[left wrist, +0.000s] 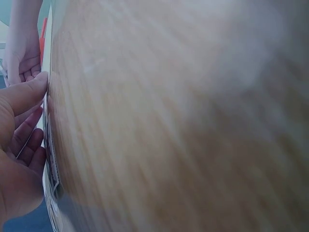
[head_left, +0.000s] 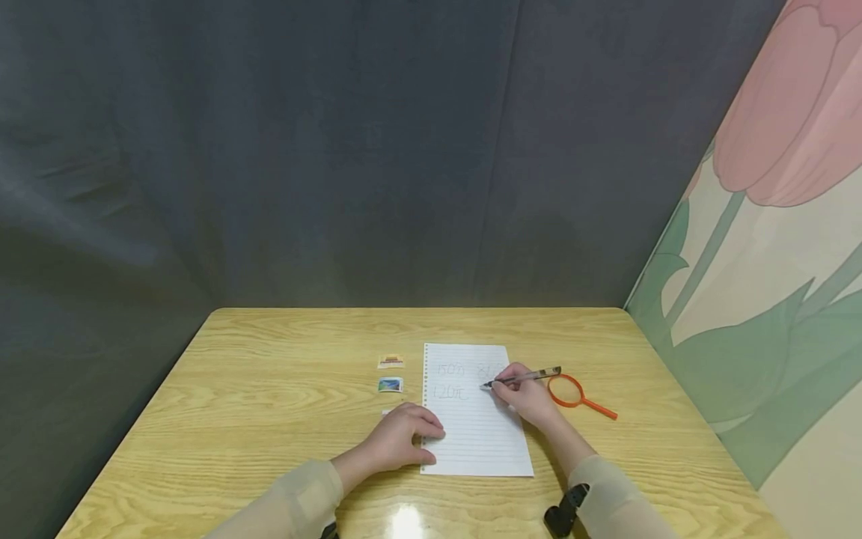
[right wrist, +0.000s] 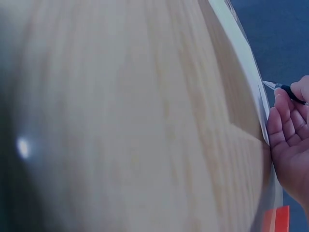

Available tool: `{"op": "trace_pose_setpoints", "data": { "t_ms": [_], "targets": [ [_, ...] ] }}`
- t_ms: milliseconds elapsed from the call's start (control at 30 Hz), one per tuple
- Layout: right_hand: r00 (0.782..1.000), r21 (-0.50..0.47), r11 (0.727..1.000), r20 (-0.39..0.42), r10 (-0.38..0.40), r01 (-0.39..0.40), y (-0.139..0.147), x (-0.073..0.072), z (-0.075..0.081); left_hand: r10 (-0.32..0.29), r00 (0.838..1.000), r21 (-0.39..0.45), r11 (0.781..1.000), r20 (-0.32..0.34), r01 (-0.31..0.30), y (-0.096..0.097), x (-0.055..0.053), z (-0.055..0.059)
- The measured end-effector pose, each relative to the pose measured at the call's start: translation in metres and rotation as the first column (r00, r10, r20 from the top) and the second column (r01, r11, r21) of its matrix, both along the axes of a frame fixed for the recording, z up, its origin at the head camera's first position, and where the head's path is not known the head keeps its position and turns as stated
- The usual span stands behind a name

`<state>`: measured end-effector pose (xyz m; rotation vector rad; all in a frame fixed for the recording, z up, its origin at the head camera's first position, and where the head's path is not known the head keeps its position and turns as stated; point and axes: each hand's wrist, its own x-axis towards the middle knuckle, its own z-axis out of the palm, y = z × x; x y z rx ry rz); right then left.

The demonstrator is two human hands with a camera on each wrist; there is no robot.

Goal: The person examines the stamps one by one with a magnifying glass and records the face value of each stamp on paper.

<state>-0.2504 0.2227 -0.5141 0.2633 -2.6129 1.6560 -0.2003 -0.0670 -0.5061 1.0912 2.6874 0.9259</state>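
A lined sheet of paper [head_left: 478, 445] with holes down its left edge lies on the table, with handwriting in two rows near its top, including "120". My right hand [head_left: 528, 400] pinches a pen [head_left: 539, 374], its tip at the paper just right of the second row. In the right wrist view the pen's pointed tip [right wrist: 270, 84] meets the sheet's edge-on surface. The left hand [head_left: 402, 436] rests over the sheet's lower left edge, thumb and fingers spread apart. Left of the sheet lie two small stamps, an orange-and-white one [head_left: 390, 361] and a blue-green one [head_left: 390, 385].
An orange-rimmed magnifying glass [head_left: 598, 409] lies right of the paper, close to my right forearm. A pale scrap [head_left: 385, 412] peeks out behind the left hand. A dark curtain [head_left: 377, 165] stands behind the wooden table [head_left: 269, 389], and a tulip-patterned panel [head_left: 761, 314] rises at right.
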Motion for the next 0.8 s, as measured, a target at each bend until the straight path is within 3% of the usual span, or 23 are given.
{"op": "trace_pose_setpoints", "data": {
  "t_ms": [467, 600, 800],
  "targets": [
    [0.997, 0.079, 0.996, -0.069, -0.034, 0.04, -0.0035, -0.002, -0.0044, 0.005, 1.0, 0.001, 1.0, 0.007, -0.005, 0.0001, 0.0006, 0.0009],
    [0.996, 0.101, 0.994, -0.089, -0.019, 0.028, -0.0039, -0.0017, -0.0037, 0.006, 1.0, 0.006, 1.0, 0.006, -0.006, -0.0002, 0.0011, 0.0015],
    [0.998, 0.127, 0.991, -0.051, 0.043, -0.036, -0.0017, 0.0005, -0.0003, 0.004, 1.0, 0.006, 1.0, -0.001, -0.004, 0.0001, 0.0012, 0.0012]
  ]
}}
